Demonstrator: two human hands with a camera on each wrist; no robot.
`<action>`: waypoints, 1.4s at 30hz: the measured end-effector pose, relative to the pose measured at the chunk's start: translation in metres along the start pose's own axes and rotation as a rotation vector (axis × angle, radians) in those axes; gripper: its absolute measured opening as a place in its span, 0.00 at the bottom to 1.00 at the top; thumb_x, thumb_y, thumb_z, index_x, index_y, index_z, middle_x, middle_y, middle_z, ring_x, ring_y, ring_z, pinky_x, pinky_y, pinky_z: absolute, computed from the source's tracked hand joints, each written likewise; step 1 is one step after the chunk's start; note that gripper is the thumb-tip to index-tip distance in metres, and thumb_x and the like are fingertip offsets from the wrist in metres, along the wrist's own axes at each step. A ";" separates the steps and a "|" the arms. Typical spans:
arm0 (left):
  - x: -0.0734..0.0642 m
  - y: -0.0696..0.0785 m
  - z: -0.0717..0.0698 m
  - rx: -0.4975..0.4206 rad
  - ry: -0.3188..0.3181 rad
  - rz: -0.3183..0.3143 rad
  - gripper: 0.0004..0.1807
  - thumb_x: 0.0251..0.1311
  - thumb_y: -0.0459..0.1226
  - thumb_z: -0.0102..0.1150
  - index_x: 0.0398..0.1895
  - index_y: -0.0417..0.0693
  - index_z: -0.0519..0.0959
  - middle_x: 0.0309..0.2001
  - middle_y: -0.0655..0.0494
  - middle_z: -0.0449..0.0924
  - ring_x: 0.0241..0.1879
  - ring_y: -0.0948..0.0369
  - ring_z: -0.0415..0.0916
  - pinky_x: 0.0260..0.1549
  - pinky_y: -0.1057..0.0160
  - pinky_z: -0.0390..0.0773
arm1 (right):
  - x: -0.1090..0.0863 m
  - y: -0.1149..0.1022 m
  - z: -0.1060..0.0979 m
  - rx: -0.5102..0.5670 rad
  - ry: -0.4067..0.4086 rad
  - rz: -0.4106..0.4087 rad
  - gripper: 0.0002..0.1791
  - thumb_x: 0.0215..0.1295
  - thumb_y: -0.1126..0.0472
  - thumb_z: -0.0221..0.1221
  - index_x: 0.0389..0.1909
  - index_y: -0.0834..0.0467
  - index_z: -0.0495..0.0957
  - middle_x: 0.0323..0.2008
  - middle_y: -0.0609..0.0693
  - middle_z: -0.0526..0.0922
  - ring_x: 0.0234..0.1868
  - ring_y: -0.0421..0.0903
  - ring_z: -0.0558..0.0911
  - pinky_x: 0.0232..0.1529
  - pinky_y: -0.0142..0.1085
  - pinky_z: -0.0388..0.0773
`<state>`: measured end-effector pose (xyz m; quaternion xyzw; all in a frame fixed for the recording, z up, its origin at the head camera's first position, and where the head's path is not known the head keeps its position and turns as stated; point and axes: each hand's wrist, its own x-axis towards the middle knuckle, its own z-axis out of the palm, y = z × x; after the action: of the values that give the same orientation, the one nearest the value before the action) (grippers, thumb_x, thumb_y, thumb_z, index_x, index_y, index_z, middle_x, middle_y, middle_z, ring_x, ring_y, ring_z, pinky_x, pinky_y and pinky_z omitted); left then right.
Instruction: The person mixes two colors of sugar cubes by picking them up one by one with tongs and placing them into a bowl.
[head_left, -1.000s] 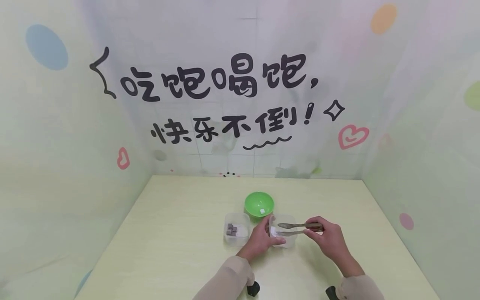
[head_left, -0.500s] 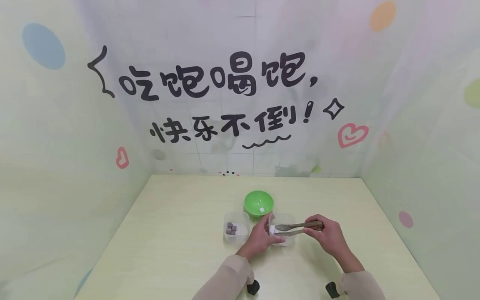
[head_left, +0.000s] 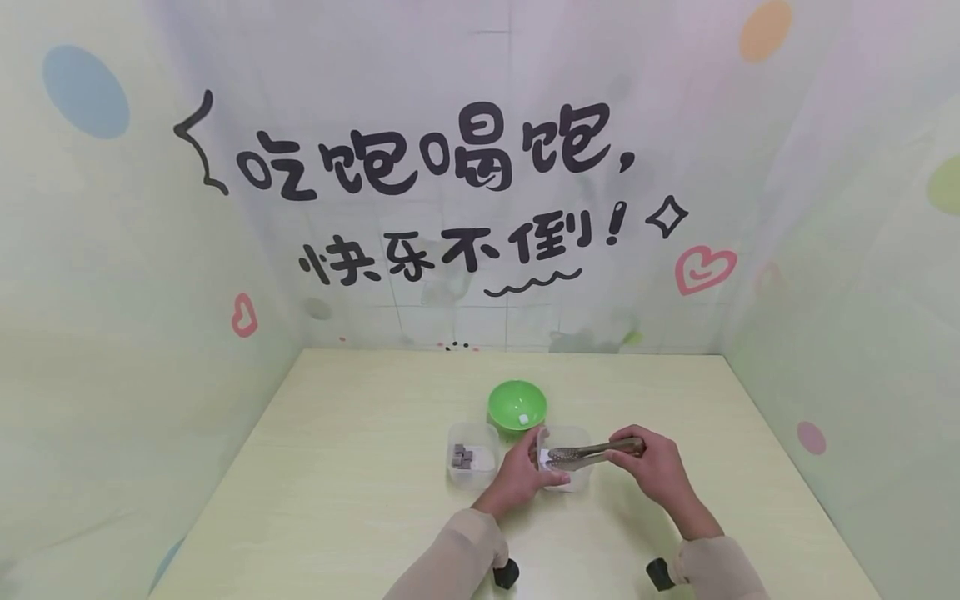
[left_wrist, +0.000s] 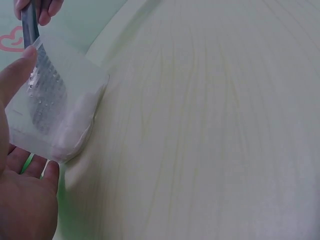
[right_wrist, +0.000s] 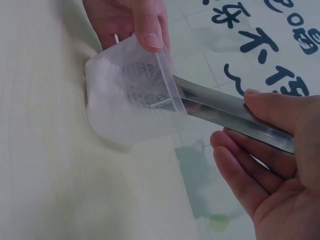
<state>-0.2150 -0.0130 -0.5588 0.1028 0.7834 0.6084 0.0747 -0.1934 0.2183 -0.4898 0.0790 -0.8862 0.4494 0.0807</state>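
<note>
My left hand grips a clear plastic container by its wall, thumb at the rim. In the right wrist view the container stands tilted on the table, its mouth towards my right hand. Metal tongs are pinched in my right hand, their perforated ends inside the container. White pieces lie against the container's left side, partly hidden by the tong ends. Behind the container sits a green bowl with a small white cube in it.
A second clear container stands left of my left hand, with several grey-brown cubes in its left part. The pale wooden table meets a printed cloth wall at the back and on both sides.
The tongs' arms have drawn closer together around the container's white pieces, and my right hand has closed further on them. My left hand and the container have stayed in place.
</note>
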 end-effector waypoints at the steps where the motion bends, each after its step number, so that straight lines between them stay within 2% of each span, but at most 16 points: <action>1: 0.000 0.000 0.000 -0.001 0.000 0.000 0.53 0.43 0.40 0.78 0.73 0.43 0.58 0.67 0.45 0.67 0.61 0.50 0.70 0.60 0.55 0.72 | 0.000 0.000 0.000 -0.006 -0.002 0.005 0.10 0.54 0.66 0.70 0.36 0.61 0.82 0.27 0.49 0.84 0.26 0.42 0.78 0.23 0.31 0.74; 9: 0.000 -0.001 0.000 -0.018 -0.006 -0.002 0.53 0.43 0.39 0.78 0.73 0.43 0.58 0.64 0.46 0.69 0.55 0.55 0.74 0.52 0.63 0.78 | 0.001 -0.003 0.001 -0.011 0.010 0.038 0.09 0.55 0.65 0.70 0.37 0.61 0.82 0.27 0.49 0.84 0.27 0.43 0.78 0.23 0.32 0.74; 16: 0.001 -0.002 0.000 -0.018 -0.004 0.001 0.53 0.44 0.40 0.78 0.74 0.43 0.58 0.66 0.46 0.68 0.59 0.53 0.72 0.56 0.61 0.75 | 0.001 -0.002 0.002 -0.018 0.017 0.035 0.10 0.54 0.65 0.70 0.37 0.61 0.82 0.27 0.49 0.83 0.26 0.43 0.77 0.22 0.31 0.73; 23: 0.001 0.000 0.001 -0.024 -0.005 -0.012 0.53 0.44 0.39 0.78 0.74 0.43 0.58 0.65 0.47 0.69 0.60 0.52 0.70 0.58 0.59 0.73 | 0.001 -0.003 0.005 -0.022 0.057 0.001 0.12 0.53 0.66 0.71 0.37 0.61 0.81 0.29 0.51 0.85 0.27 0.43 0.81 0.23 0.30 0.77; 31: 0.000 0.003 0.000 -0.014 0.003 -0.015 0.53 0.42 0.40 0.78 0.73 0.43 0.59 0.66 0.45 0.67 0.61 0.50 0.70 0.59 0.58 0.73 | 0.001 -0.007 0.006 -0.036 0.019 0.010 0.11 0.54 0.67 0.70 0.38 0.61 0.81 0.29 0.50 0.84 0.26 0.42 0.79 0.22 0.30 0.75; 42: 0.000 0.002 0.000 -0.004 0.005 -0.014 0.53 0.42 0.40 0.78 0.73 0.44 0.59 0.67 0.45 0.66 0.62 0.50 0.69 0.61 0.55 0.71 | 0.000 -0.006 0.008 -0.059 0.027 -0.014 0.11 0.53 0.68 0.71 0.36 0.61 0.81 0.28 0.50 0.84 0.26 0.42 0.79 0.22 0.30 0.75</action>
<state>-0.2149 -0.0126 -0.5574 0.0956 0.7832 0.6095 0.0772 -0.1925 0.2085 -0.4900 0.0768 -0.8973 0.4235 0.0981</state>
